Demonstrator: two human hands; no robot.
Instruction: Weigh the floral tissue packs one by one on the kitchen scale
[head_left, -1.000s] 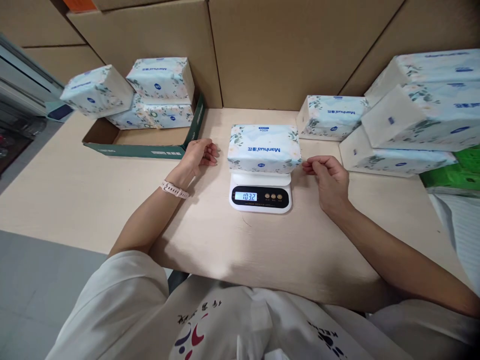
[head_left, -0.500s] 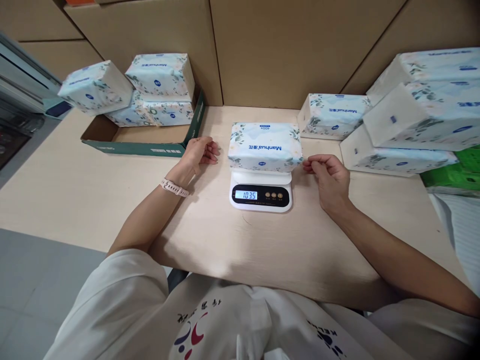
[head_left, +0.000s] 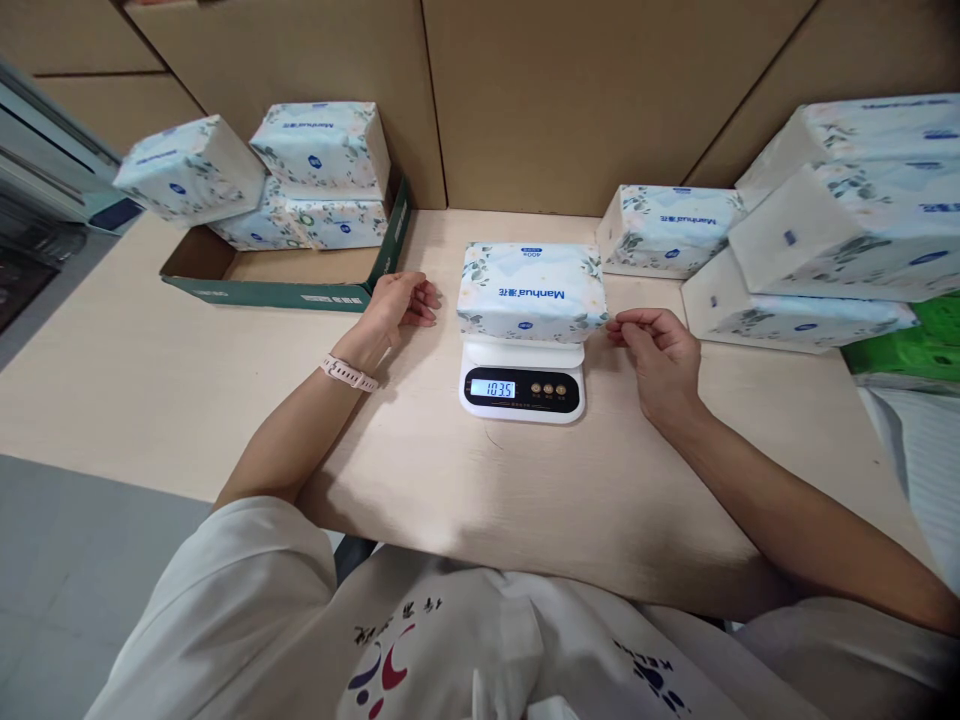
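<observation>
A wrapped tissue pack (head_left: pixel 531 290) with a leaf print and the word Manhua lies on a white digital scale (head_left: pixel 523 412). The lit display reads 103.5. To the left, apart from the pack, my left hand (head_left: pixel 399 305) rests over the table with loosely bent, parted fingers and nothing in them. On the other side, my right hand (head_left: pixel 664 360) has its fingertips close beside the pack's right corner. Its fingers are bent and hold nothing; whether they brush the wrapper I cannot tell.
A green shallow box (head_left: pixel 277 293) at the left holds several tissue packs (head_left: pixel 319 150). More packs (head_left: pixel 847 230) are stacked at the right, with a single pack (head_left: pixel 671 230) beside them. Cardboard boxes (head_left: pixel 562 100) line the table's (head_left: pixel 420 470) back edge.
The scale's display goes from 103.2 to 103.5. Both hands and the pack stay where they were; the view has tilted slightly.
</observation>
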